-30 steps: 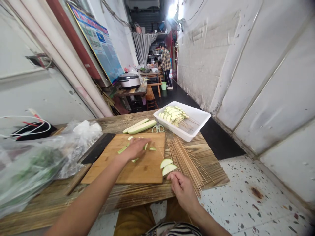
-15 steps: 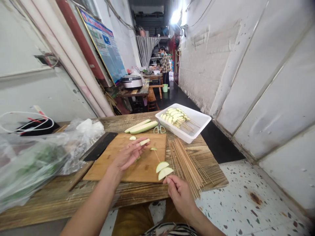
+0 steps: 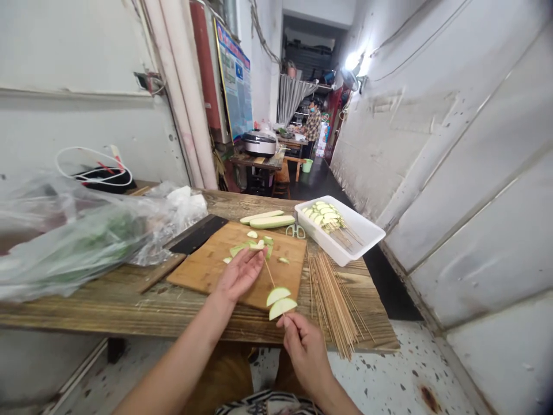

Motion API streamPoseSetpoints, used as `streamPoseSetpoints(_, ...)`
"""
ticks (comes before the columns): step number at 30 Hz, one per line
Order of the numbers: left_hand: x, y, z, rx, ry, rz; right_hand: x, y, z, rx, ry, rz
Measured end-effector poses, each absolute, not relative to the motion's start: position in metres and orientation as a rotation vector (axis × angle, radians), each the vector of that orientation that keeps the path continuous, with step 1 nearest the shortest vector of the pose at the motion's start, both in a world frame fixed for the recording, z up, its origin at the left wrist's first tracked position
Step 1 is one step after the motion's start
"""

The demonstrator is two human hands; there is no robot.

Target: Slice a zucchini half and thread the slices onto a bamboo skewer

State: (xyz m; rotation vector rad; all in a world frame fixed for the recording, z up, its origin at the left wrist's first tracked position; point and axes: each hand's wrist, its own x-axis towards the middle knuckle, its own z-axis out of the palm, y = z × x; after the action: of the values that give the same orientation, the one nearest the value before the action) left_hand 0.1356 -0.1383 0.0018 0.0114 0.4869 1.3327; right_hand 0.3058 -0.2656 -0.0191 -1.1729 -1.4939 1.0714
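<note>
My right hand [image 3: 302, 340] pinches the lower end of a thin wooden skewer [image 3: 269, 273] near the table's front edge. Two pale green half-round slices [image 3: 282, 308] are threaded on it, just above my fingers. Over the cutting board [image 3: 203, 259], my left hand [image 3: 242, 271] holds a small pale slice [image 3: 258, 246] between thumb and fingertips, at the skewer's upper tip. Whether the tip has entered this slice cannot be made out. More slices and green pieces [image 3: 284, 260] lie on the board behind and beside my left hand.
Loose skewers [image 3: 334, 305] lie right of the board. Behind them, a white tray [image 3: 371, 230] holds filled skewers. Cut gourd lengths [image 3: 272, 221] and green-handled scissors [image 3: 295, 231] lie behind the board. A black-bladed knife [image 3: 201, 233] and plastic bags [image 3: 86, 230] are left. A person [image 3: 313, 124] stands far back.
My left hand has brought its slice to the skewer's tip, and the two hands are closer together. The view has turned left, uncovering more pieces on the board.
</note>
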Motion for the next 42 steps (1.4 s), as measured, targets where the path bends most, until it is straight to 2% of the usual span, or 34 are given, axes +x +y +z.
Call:
streamPoseSetpoints(11, 0.133, -0.153, 0.006, 0.037, 0.458, 1.338, 0.299, -0.263, -0.017, -1.215, -1.572, 1.039)
streamPoseSetpoints(23, 0.137, -0.163, 0.017, 0.186, 0.719, 1.337, 0.298, -0.262, -0.02, -1.268, -1.691, 0.934)
streamPoseSetpoints(42, 0.15, -0.171, 0.017, 0.184, 0.772, 1.355, 0.298, -0.263, -0.022, -1.283, -1.682, 0.966)
